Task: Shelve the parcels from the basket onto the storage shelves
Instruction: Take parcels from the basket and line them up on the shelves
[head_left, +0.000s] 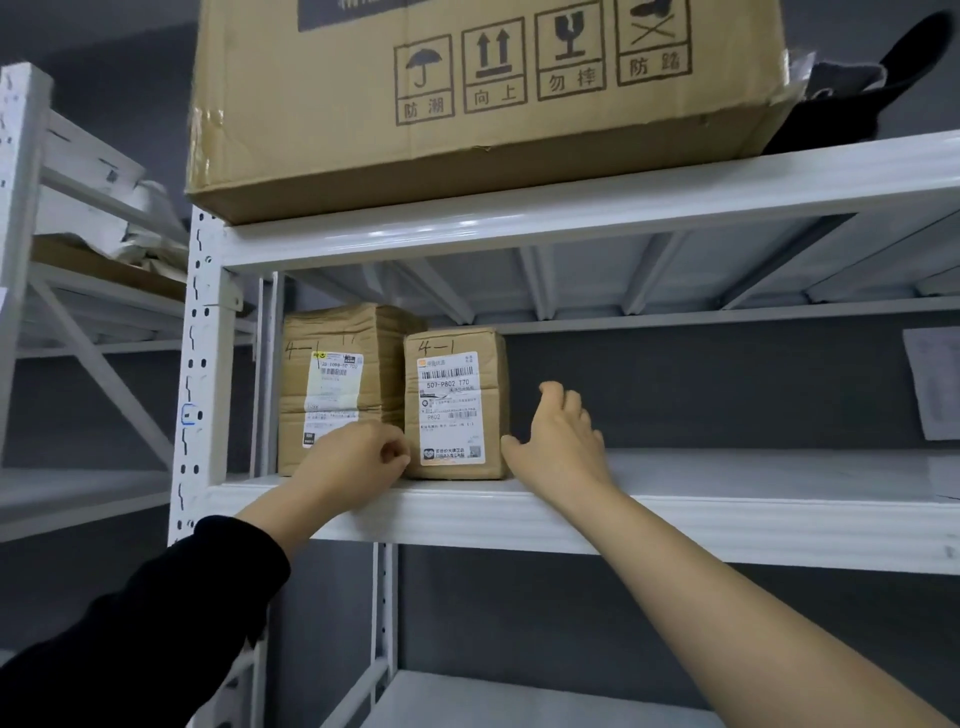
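As it stands shelved, the cardboard parcel (456, 405) looks stiff and light; grip its sides. Fingers of the left hand (358, 457) curl empty; the right hand (561, 436) lies open.

You are facing a large carton (467, 114) on the top shelf (571, 208) that is showing four printed handling signs: an umbrella over 防潮, two up arrows over 向上, a broken glass over 勿摔, and a crossed-out shoe over 防踏. Below, the right parcel (493, 364) is bearing a handwritten 4-1 and a label (451, 410) reading 507-P802 T70, with P802 lower down. The left parcel (332, 332) is also carrying a handwritten 4-1; its sticker (332, 384) is staying too blurred to read.
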